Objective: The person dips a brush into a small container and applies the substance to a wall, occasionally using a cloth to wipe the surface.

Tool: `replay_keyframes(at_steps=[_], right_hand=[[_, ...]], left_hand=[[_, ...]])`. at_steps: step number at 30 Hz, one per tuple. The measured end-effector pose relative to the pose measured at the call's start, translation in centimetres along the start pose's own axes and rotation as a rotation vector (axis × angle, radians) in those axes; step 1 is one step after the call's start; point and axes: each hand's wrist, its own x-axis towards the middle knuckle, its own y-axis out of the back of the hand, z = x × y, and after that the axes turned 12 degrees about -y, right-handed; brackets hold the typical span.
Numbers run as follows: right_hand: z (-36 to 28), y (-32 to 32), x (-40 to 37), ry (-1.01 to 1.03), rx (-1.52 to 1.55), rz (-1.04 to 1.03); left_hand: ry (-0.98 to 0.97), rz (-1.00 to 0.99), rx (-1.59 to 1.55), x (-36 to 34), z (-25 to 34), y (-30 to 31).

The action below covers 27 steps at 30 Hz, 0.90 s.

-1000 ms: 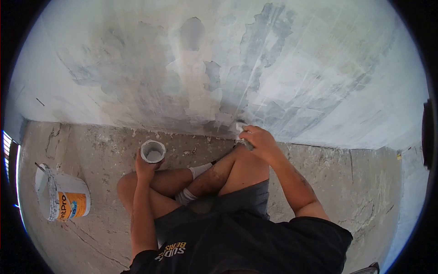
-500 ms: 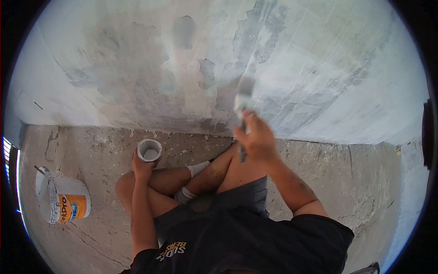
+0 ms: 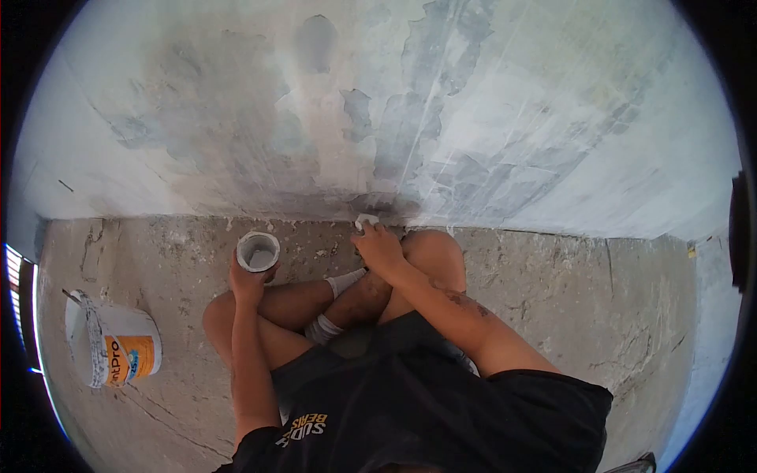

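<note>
Low at the foot of the wall, my right hand [image 3: 380, 251] is closed around a short-handled tool with a white-smeared head [image 3: 365, 221]. Only the tool's pale end shows past my fingers, right at the line where wall and floor meet; the handle is hidden. My left hand [image 3: 251, 282] is wrapped round a small round tub [image 3: 259, 252] with a whitish rim and pale material inside. I hold this tub upright above my bent knee, its mouth facing up. In front rises the patchy wall [image 3: 505, 118], with grey, stained and peeling areas.
A large white bucket [image 3: 146, 331] with an orange label stands tilted in view on the left, a stick-like handle poking from its mouth. The cracked concrete floor [image 3: 544, 292] has pale crumbs along the wall base. My crossed legs [image 3: 296, 307] lie between my hands.
My right hand has come down and left with the tool, from in front of the wall to the wall's foot. The left hand and the tub have barely moved.
</note>
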Motion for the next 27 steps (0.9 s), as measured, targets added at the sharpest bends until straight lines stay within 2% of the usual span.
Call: replay_keyframes(at_steps=[2, 3, 6, 8, 11, 12, 14, 15, 17, 18, 20, 21, 23, 24, 26, 27], right_hand=[[-0.5, 0.5, -0.5, 0.102, 0.023, 0.302], [-0.7, 0.7, -1.0, 0.092, 0.029, 0.305], [-1.1, 2.0, -1.9, 0.164, 0.019, 0.254], [-0.8, 2.8, -1.6, 0.103, 0.088, -0.155], [0.9, 3.2, 0.2, 0.029, 0.079, -0.209], [1.4, 3.4, 0.3, 0.027, 0.082, -0.205], [1.4, 6.1, 0.1, 0.022, 0.127, 0.032], [1.2, 6.9, -0.2, 0.022, 0.129, 0.030], [0.7, 7.8, -1.7, 0.119, 0.136, 0.167], [0.7, 8.0, -2.0, 0.115, 0.137, 0.161], [0.9, 8.4, -1.9, 0.187, 0.104, -0.115], [1.3, 8.0, -1.4, 0.184, 0.104, -0.114], [2.1, 6.2, -0.1, 0.105, 0.017, -0.237], [2.5, 5.5, 0.2, 0.107, 0.017, -0.232], [2.9, 5.2, 0.6, 0.134, -0.032, -0.030], [2.8, 4.9, 0.6, 0.140, -0.033, -0.028]], left_hand=[[-0.006, 0.020, -0.081, -0.1, 0.9, 0.3], [-0.012, 0.012, -0.076, -0.2, 0.9, 0.3], [-0.001, 0.029, -0.087, -0.4, 0.8, 0.3], [0.012, 0.024, -0.079, -0.4, 1.0, 0.4], [-0.028, 0.026, -0.120, -0.1, 0.1, 0.0], [-0.032, 0.025, -0.117, 0.0, -0.2, 0.0], [0.011, 0.009, -0.040, 0.1, 1.3, 0.3], [0.014, 0.008, -0.039, 0.2, 1.0, 0.1], [0.114, 0.010, -0.125, -0.1, 0.0, -0.1], [0.118, 0.005, -0.125, -0.3, -0.4, -0.1], [0.045, 0.029, -0.089, -0.1, -0.3, -0.3], [0.043, 0.028, -0.090, -0.1, -0.2, -0.3], [0.005, -0.006, -0.104, 0.0, 0.3, -0.1], [0.001, -0.002, -0.103, 0.0, 0.5, -0.1], [-0.024, 0.001, -0.103, 0.0, 0.6, 0.1], [-0.023, 0.008, -0.103, 0.1, 0.5, 0.1]])
